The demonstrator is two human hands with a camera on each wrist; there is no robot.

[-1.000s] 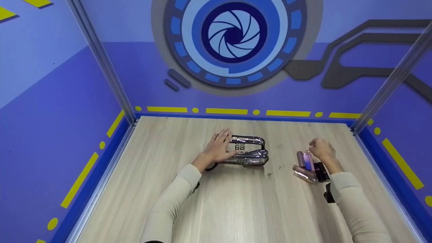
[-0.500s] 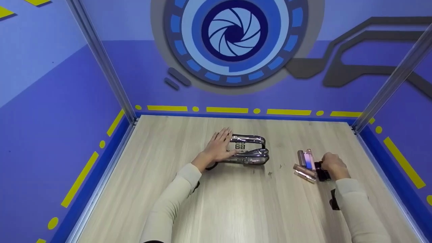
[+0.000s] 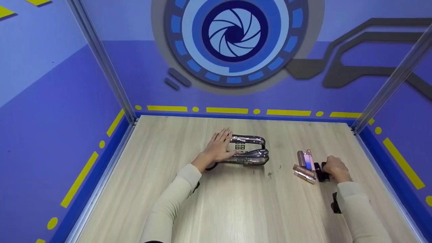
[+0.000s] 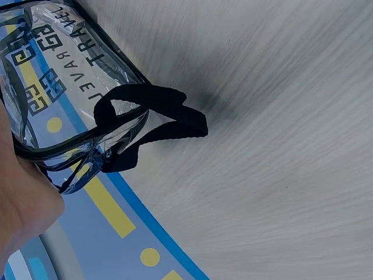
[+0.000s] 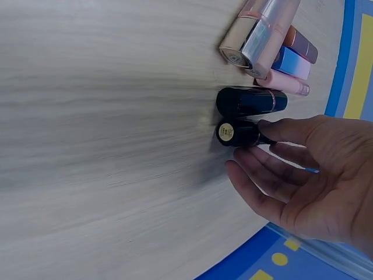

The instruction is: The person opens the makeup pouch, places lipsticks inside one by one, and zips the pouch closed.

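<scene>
A right hand (image 5: 326,184) pinches a labelled black tube (image 5: 238,133), left hand (image 3: 217,147) outstretched on a clear bag (image 3: 253,158), as a nudge could roll the neighbouring dark tube (image 5: 247,102).

Bare table (image 3: 285,135) leaves room to pass between bag (image 3: 251,159) and tubes (image 3: 303,169), or nearer, between the sleeves (image 3: 177,199); on the right hand's (image 3: 337,168) left, a black tube (image 3: 317,172) crowds the one it pinches, and the back wall (image 3: 236,101) stops the way beyond
</scene>
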